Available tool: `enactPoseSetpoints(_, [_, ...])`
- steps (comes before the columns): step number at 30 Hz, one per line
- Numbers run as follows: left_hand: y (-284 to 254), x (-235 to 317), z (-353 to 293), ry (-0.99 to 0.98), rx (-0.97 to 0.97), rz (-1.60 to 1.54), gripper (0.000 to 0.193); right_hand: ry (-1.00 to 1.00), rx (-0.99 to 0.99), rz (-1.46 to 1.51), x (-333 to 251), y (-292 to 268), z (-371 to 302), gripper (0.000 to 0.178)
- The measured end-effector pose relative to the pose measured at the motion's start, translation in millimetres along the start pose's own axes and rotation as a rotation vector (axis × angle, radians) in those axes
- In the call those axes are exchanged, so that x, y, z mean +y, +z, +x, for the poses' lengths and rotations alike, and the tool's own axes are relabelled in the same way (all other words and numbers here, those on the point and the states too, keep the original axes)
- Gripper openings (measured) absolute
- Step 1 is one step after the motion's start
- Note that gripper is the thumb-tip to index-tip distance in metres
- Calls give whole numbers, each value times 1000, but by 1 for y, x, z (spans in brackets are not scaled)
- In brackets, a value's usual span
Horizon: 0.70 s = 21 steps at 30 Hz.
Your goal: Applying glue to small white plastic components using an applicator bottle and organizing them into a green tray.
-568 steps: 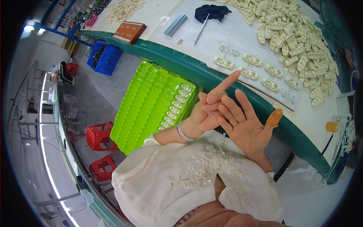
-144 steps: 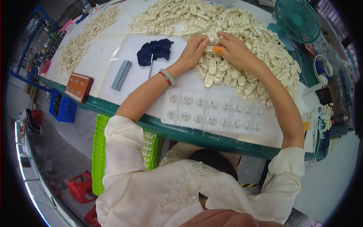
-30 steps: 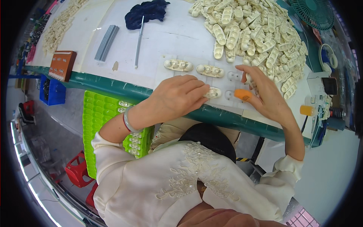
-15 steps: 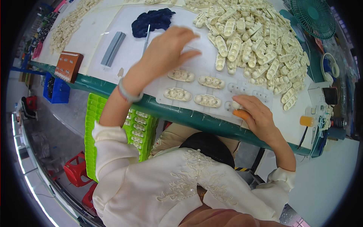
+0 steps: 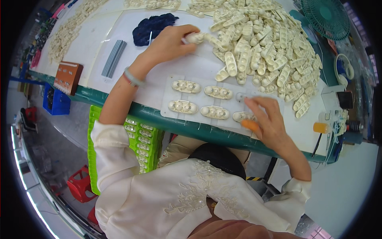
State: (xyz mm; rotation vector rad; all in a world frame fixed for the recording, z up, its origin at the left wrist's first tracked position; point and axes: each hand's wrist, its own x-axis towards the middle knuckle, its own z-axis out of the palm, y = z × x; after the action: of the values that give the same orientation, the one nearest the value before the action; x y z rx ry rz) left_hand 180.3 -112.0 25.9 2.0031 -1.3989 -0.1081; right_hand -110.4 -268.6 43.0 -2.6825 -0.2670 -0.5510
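My left hand (image 5: 169, 44) pinches a cream oval plastic part (image 5: 195, 38) beside the left edge of a large pile of like parts (image 5: 254, 44). Below it on the table lies a clear flat plate (image 5: 164, 113), with several cream parts seated on it in two rows. The part at the plate's lower right (image 5: 243, 116) sits just under my right hand (image 5: 272, 125). Fingers apart, that hand hovers over the plate's right end and covers some of it; I see nothing in its grasp. An orange cover (image 5: 250, 125) is on its thumb.
Left of the plate are grey rods (image 5: 114, 58), a dark blue cloth (image 5: 149, 28) and a brown block (image 5: 68, 77). A green tray (image 5: 95, 159) with finished-looking parts stands below the table edge. At right are a fan (image 5: 326, 18) and an orange-filled bottle (image 5: 320, 127).
My left hand has closed on a cream part near the pile. A cream part now rests at the plate's lower right, and my right hand's fingers have spread away from it.
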Motion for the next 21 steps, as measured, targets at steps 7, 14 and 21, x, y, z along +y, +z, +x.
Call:
enactPoseSetpoints(7, [4, 39, -22, -206, -101, -615, 28, -98, 156, -104, 20, 45, 96, 62])
enactPoseSetpoints(14, [12, 41, -14, -159, -104, -515, 24, 19, -84, 97, 40, 41, 114, 43])
enactPoseSetpoints(21, [8, 76, 5, -23, -44, -451, 26, 23, 16, 46, 50, -34, 99, 29])
